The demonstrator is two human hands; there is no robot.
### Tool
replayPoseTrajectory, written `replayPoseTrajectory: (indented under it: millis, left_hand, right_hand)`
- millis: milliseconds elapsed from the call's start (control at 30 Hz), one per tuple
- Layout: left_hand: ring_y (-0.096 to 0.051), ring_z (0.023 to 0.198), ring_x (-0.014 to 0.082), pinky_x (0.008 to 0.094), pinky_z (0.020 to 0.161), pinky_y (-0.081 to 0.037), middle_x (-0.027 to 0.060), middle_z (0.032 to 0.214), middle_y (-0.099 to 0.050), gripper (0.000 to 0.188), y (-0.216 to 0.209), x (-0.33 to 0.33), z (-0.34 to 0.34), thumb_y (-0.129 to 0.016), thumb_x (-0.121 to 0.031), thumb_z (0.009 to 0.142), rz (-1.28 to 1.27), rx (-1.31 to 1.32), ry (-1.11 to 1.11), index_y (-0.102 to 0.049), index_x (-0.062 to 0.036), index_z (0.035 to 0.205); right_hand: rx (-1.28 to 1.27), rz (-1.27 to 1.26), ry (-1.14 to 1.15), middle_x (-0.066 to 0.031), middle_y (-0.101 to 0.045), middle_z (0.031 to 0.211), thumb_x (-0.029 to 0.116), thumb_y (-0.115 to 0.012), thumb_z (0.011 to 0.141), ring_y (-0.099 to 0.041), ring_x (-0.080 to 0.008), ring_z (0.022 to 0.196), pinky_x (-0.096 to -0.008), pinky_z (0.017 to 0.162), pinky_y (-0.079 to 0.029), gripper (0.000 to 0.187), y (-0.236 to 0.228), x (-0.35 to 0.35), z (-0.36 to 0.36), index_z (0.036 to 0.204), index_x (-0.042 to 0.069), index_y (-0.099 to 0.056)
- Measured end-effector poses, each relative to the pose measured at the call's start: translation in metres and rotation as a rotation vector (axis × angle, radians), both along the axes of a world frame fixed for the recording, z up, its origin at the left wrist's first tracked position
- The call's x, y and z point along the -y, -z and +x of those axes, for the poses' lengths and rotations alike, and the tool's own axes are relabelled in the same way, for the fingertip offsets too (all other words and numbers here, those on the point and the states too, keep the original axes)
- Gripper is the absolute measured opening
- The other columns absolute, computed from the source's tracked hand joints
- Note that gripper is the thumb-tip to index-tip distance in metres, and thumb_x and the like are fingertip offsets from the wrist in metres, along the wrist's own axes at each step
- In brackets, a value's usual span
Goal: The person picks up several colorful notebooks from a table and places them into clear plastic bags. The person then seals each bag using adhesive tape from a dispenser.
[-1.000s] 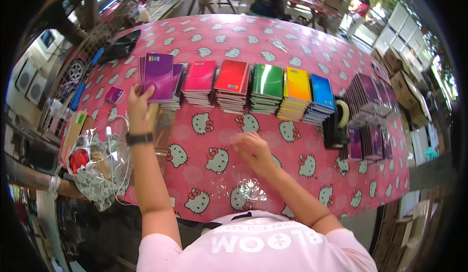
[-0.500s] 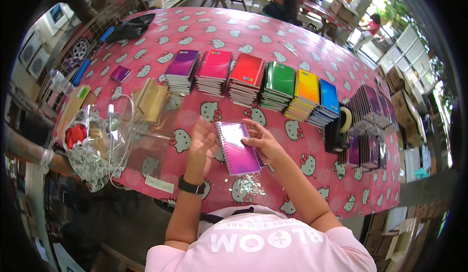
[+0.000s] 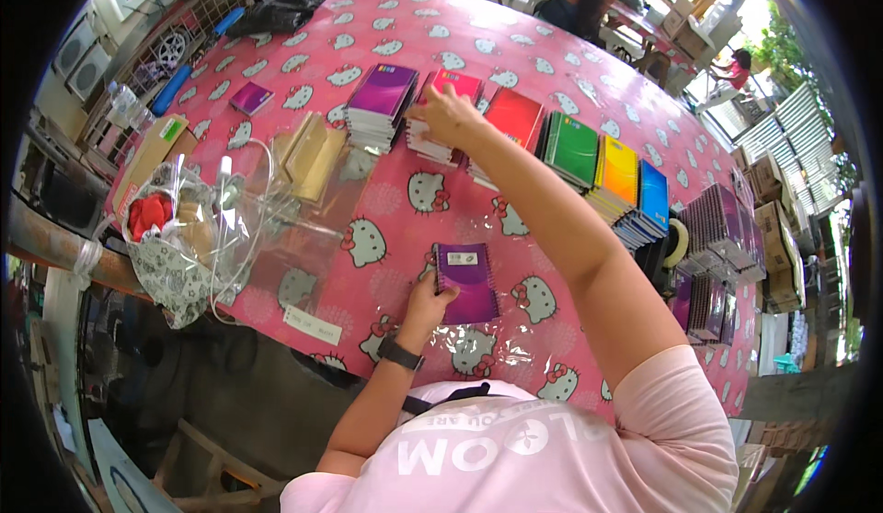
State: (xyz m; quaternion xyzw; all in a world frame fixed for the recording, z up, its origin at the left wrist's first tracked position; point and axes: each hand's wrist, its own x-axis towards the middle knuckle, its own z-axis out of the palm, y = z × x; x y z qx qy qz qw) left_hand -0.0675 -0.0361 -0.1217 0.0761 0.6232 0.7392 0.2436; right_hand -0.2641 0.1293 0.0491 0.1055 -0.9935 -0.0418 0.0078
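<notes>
- While the left hand gripped a purple notebook at its left edge, thumb over the cover, the right hand reached far forward.
- That notebook was in front of the person's chest, spiral binding to the right, a white label near its top; whether it touched the table could not be told.
- Fingers of the right hand bent over the pink stack of notebooks; whether they had closed on one could not be told.
- Left of that pile stood a purple stack; to its right came a red stack, a green stack, a yellow stack and a blue stack.
- A tape roll sat just beyond the blue one, near more purple notebooks.
- Folded cardboard lay at the left.
</notes>
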Motion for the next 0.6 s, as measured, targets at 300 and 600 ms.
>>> replayPoseTrajectory:
  millis: [300, 600]
  left_hand:
    - [-0.060, 0.090, 0.0151, 0.0279, 0.081, -0.046, 0.0098, 0.100, -0.064, 0.029, -0.019, 0.004, -0.004, -0.062, -0.002, 0.081, 0.014, 0.100, 0.070, -0.054, 0.0028, 0.108]
    - [-0.059, 0.094, 0.0159, 0.0281, 0.084, -0.046, 0.0098, 0.103, -0.063, 0.031, -0.021, 0.003, -0.007, -0.060, 0.000, 0.082, 0.048, 0.132, 0.103, -0.052, 0.0033, 0.111]
  right_hand:
    - [-0.380, -0.457, 0.008, -0.0156, -0.060, 0.096, 0.015, -0.066, 0.077, -0.061, -0.0280, 0.092, -0.0384, 0.076, -0.052, 0.035, -0.013, -0.029, -0.003, 0.110, 0.008, -0.055]
    - [-0.631, -1.021, 0.077, -0.0134, -0.067, 0.089, 0.009, -0.072, 0.073, -0.062, -0.0205, 0.072, -0.0304, 0.069, -0.049, 0.039, -0.029, -0.046, 0.040, 0.107, 0.005, -0.054]
